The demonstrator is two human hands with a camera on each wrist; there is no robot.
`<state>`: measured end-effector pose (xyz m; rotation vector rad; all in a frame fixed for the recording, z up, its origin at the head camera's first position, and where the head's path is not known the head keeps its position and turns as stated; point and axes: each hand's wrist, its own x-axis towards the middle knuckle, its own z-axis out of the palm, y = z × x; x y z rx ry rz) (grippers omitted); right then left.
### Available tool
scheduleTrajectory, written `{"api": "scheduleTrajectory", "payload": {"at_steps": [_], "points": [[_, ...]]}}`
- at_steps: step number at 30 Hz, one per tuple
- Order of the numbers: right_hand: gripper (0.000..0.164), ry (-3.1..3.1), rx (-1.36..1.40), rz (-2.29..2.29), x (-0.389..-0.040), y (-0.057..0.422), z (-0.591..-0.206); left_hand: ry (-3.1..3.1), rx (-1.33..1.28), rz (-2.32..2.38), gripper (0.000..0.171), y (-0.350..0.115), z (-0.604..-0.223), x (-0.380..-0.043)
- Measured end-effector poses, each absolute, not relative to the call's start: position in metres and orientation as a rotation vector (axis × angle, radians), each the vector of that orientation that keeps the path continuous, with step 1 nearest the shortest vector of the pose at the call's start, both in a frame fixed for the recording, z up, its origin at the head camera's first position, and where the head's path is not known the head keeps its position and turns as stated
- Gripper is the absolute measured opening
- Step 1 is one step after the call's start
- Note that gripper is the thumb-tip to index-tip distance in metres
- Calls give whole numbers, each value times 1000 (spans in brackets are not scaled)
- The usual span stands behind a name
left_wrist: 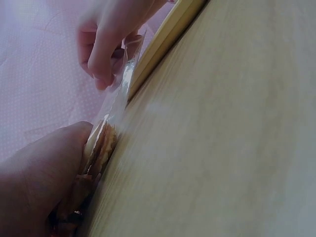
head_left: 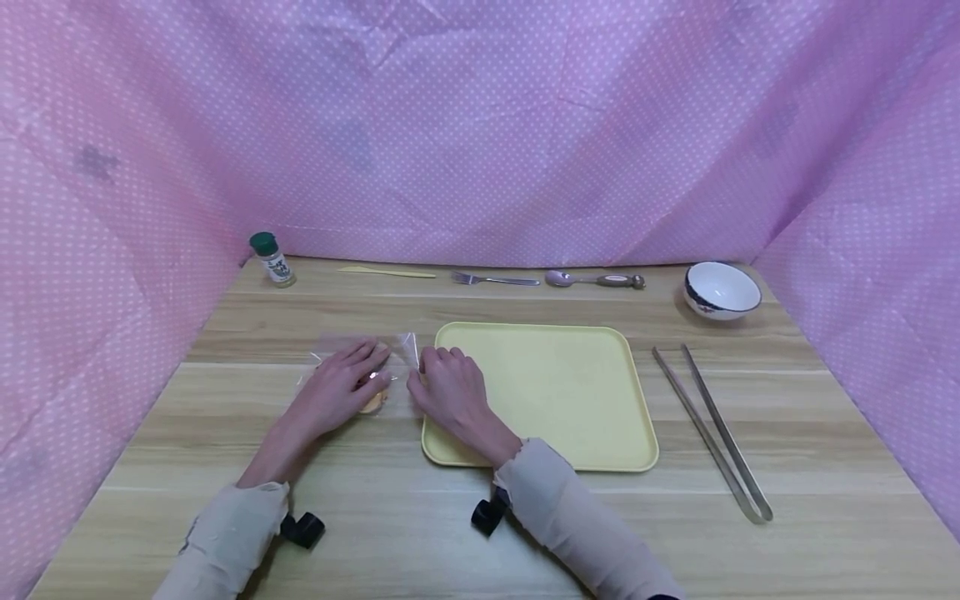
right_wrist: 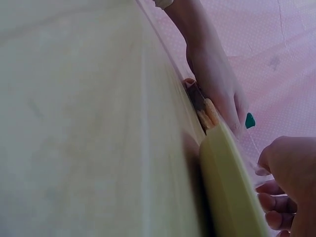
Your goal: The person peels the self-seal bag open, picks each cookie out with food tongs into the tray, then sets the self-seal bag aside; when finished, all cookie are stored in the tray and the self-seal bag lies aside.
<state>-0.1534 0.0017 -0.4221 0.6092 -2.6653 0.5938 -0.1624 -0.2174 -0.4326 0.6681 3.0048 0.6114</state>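
A clear plastic bag [head_left: 407,348] lies on the table left of the yellow tray [head_left: 558,396]. Inside it is tan, crinkle-edged food [left_wrist: 107,143], perhaps bread or biscuit, with something dark and reddish beside it. My left hand [head_left: 337,385] rests over the bag with fingers extended, covering most of the food. At the bag's right end, my right hand [head_left: 452,387] pinches the plastic between thumb and curled fingers, above the tray's left edge. The left wrist view shows the plastic stretched up between the two hands.
Along the back stand a green-capped shaker bottle [head_left: 273,260], a yellowish knife [head_left: 386,272], a fork [head_left: 495,279], a spoon [head_left: 592,279] and a white bowl [head_left: 722,288]. Long metal tongs [head_left: 720,442] lie right of the tray. Pink dotted cloth [head_left: 480,133] surrounds the table.
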Motion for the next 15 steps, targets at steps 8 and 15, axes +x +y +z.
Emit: {"api": "scheduleTrajectory", "payload": {"at_steps": [8, 15], "points": [[18, -2656, 584, 566, -158, 0, -423, 3009, 674, 616, 57, -216, -432, -162], [17, -2668, 560, 578, -160, 0, -424, 3008, 673, 626, 56, -217, -433, -162]]}}
